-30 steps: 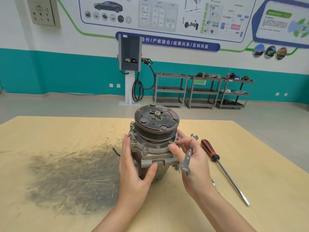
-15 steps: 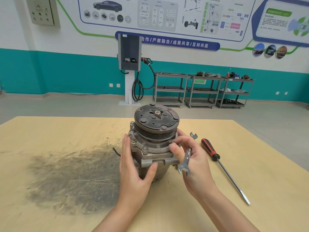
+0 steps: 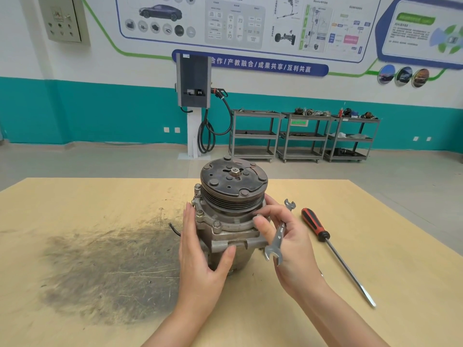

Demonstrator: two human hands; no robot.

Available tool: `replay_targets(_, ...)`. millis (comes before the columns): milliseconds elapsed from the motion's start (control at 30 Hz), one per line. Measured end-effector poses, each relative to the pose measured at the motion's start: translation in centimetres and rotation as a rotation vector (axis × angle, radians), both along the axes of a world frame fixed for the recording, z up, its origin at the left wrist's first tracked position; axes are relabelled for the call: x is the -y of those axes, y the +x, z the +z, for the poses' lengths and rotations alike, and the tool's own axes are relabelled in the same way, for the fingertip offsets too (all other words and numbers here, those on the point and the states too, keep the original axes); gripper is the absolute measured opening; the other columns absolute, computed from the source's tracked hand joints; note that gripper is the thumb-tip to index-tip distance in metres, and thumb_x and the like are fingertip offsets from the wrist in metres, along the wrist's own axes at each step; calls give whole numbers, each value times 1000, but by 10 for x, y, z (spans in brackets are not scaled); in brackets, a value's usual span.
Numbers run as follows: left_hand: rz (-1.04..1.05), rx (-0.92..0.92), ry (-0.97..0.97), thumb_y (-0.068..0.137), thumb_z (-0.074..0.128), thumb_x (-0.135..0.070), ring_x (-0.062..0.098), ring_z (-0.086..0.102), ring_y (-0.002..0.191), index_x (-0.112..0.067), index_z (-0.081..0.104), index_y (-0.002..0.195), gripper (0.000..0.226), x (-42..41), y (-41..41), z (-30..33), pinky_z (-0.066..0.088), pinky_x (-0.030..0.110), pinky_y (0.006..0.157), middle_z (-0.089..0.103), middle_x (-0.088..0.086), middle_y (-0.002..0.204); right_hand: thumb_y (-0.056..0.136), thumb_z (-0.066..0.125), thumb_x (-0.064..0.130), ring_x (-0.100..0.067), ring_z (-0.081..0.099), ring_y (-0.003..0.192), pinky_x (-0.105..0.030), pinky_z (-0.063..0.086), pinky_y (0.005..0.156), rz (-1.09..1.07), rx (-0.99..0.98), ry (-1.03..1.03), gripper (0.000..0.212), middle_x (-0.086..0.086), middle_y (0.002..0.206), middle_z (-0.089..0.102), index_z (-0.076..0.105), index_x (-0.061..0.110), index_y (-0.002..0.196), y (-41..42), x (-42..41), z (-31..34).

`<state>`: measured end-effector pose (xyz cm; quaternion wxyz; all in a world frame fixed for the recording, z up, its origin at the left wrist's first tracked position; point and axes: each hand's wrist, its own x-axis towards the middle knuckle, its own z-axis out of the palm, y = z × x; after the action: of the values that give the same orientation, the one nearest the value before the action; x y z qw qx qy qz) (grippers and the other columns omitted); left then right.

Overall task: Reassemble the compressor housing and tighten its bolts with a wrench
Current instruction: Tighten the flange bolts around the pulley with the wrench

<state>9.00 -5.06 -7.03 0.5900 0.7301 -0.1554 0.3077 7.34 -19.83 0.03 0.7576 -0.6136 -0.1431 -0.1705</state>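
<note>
A grey metal compressor (image 3: 226, 221) stands upright on the wooden table (image 3: 100, 201), its rusty pulley plate (image 3: 234, 177) on top. Bolts (image 3: 217, 224) sit in the housing flange. My left hand (image 3: 200, 256) grips the housing's left side, thumb on the front lug. My right hand (image 3: 288, 244) holds a double open-end wrench (image 3: 278, 236) across the palm, while its thumb and forefinger pinch a bolt on the flange's right side.
A red-and-black screwdriver (image 3: 333, 249) lies on the table right of my right hand. A dark grimy smear (image 3: 107, 266) covers the table to the left. A black wire end (image 3: 174, 229) pokes out behind the compressor. Far off stand shelving carts (image 3: 300, 135) and a charging post (image 3: 194, 106).
My right hand's fingers have shifted slightly on the flange bolt and the wrench has tilted a little. The compressor and left hand stay put.
</note>
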Motion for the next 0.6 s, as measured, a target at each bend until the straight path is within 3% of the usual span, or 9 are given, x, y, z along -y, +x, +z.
replay_targets(133, 6, -1, 3, 79, 61, -62, 11, 19, 153, -68, 1, 146, 90, 0, 0, 1, 24, 54, 122, 16, -15, 166, 65, 78, 18, -6, 63, 114, -20, 53, 84, -4, 1, 63, 15, 8, 130, 63, 66, 24, 72, 3, -5, 1)
replay_targets(267, 1, -9, 8, 79, 60, -63, 9, 16, 153, -69, 0, 145, 89, 0, -2, 2, 23, 53, 122, 16, -16, 166, 72, 76, 25, -1, 54, 125, -30, 46, 101, -20, 3, -25, 13, 15, 133, 60, 73, 26, 84, 2, 2, -1)
replay_targets(367, -6, -16, 4, 79, 60, -63, 9, 17, 153, -70, 0, 144, 89, 0, -3, 3, 25, 53, 122, 16, -15, 166, 83, 67, 25, 0, 45, 133, -26, 41, 108, -9, 33, -90, 16, 8, 139, 56, 74, 18, 96, 0, 6, -3)
replay_targets(467, -8, -16, 4, 79, 61, -62, 10, 18, 153, -69, 1, 145, 90, 0, -3, 3, 25, 53, 122, 16, -15, 166, 82, 67, 21, 2, 48, 129, -16, 45, 101, 8, 30, -77, 16, 11, 137, 58, 73, 13, 94, 0, 5, -1)
replay_targets(600, -29, -25, -8, 78, 62, -61, 15, 23, 152, -68, 1, 146, 91, -1, -3, 3, 25, 53, 121, 21, -10, 165, 72, 74, 17, -6, 61, 117, -18, 52, 86, 0, 25, 4, 11, 10, 129, 63, 68, 12, 80, 2, 0, 2)
